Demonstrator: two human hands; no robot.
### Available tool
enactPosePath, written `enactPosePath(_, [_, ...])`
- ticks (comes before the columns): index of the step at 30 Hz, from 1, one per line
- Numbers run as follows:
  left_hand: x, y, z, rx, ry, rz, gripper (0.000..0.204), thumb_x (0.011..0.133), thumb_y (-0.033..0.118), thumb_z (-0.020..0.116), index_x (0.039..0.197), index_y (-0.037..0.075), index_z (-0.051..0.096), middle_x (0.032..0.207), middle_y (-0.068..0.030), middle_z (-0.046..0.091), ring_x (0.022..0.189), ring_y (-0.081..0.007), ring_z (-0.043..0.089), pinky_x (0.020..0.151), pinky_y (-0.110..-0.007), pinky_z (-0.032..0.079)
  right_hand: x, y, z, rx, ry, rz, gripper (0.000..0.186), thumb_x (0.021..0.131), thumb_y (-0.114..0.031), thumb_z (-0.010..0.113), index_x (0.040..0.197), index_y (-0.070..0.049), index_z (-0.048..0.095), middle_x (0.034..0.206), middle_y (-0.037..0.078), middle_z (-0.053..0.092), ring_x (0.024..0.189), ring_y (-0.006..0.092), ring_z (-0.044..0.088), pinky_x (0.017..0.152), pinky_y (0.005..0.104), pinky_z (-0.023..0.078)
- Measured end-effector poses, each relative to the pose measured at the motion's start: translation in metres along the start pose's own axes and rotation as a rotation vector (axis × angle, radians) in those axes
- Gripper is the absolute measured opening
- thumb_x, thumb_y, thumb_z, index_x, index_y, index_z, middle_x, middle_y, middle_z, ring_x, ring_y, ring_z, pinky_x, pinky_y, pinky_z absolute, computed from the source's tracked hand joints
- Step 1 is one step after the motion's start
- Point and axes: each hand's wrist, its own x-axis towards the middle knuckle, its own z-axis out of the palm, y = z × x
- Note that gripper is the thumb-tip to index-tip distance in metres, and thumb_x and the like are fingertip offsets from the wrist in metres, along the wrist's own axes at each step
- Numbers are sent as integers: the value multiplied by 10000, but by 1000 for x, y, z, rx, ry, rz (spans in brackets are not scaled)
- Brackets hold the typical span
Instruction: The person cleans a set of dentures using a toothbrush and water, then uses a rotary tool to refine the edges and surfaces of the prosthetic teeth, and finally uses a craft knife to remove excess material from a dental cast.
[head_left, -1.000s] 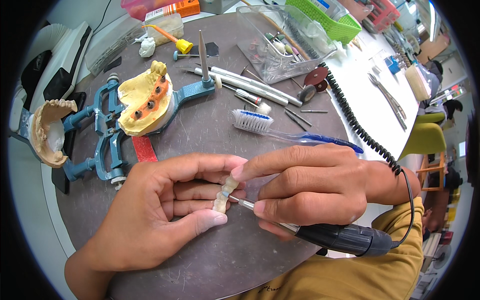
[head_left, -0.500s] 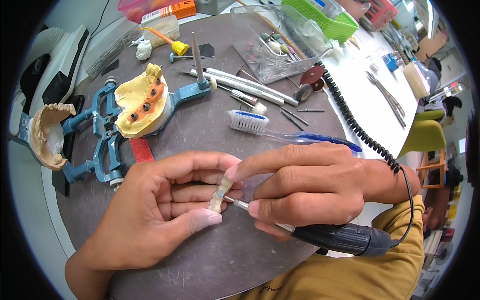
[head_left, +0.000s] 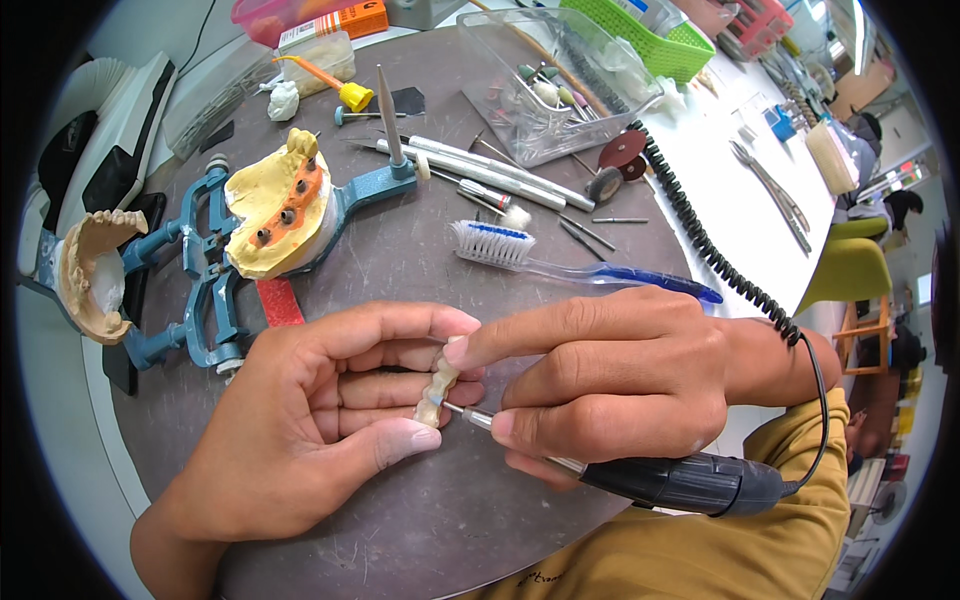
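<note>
My left hand point(head_left: 310, 420) pinches a small cream row of false teeth point(head_left: 438, 387) between thumb and fingers, just above the grey round table point(head_left: 400, 520). My right hand point(head_left: 600, 385) grips a black rotary handpiece point(head_left: 680, 482) like a pen. Its thin metal tip touches the lower end of the tooth row. My right forefinger rests on the top of the tooth row. A coiled black cable point(head_left: 700, 240) runs from the handpiece across the table.
A blue articulator point(head_left: 200, 270) holding a yellow plaster jaw model point(head_left: 275, 215) stands at the left. A second plaster jaw point(head_left: 90, 270) lies further left. A toothbrush point(head_left: 560, 265), metal tools point(head_left: 500, 175), a clear box of burs point(head_left: 560, 90) and a green basket point(head_left: 640, 35) lie behind.
The view has shifted slightly. Both hands keep their grips, and the handpiece tip stays at the lower end of the tooth row.
</note>
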Motion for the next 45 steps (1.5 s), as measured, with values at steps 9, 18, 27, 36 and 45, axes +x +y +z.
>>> enactPosePath(9, [0,-1,-1,4,-5,10,597,831,-85,670,1383,-79,442,1247,-212,639,1157,-269,662,997,-351,555,0,0,1,-22,18,-3,119,744,44,772,788,11,667,728,100,677,841,336,752,617,312,626])
enactPosePath(18, [1,-2,-2,12,-17,21,584,830,-107,647,1377,-77,443,1260,-212,624,1167,-277,656,1003,-358,555,-2,1,1,-24,26,-5,163,744,10,804,828,24,665,730,105,684,850,340,751,627,316,626])
enactPosePath(27, [1,-1,-1,11,-1,4,596,827,-93,667,1379,-80,443,1240,-213,639,1151,-271,665,1001,-349,553,-2,1,2,-18,44,22,150,731,35,787,820,23,667,711,106,680,846,345,751,615,319,626])
enactPosePath(36, [0,-1,0,32,22,12,581,817,-96,683,1360,-77,478,1234,-206,647,1143,-262,670,998,-347,555,0,-2,2,-8,55,68,165,731,-5,814,810,21,672,715,101,682,843,345,751,634,337,632])
enactPosePath(45, [-1,-6,1,11,23,42,601,802,-122,689,1359,-60,474,1252,-214,636,1157,-271,663,1000,-348,556,-2,-2,1,49,36,86,135,737,-4,805,777,1,676,703,86,686,890,343,750,739,399,649])
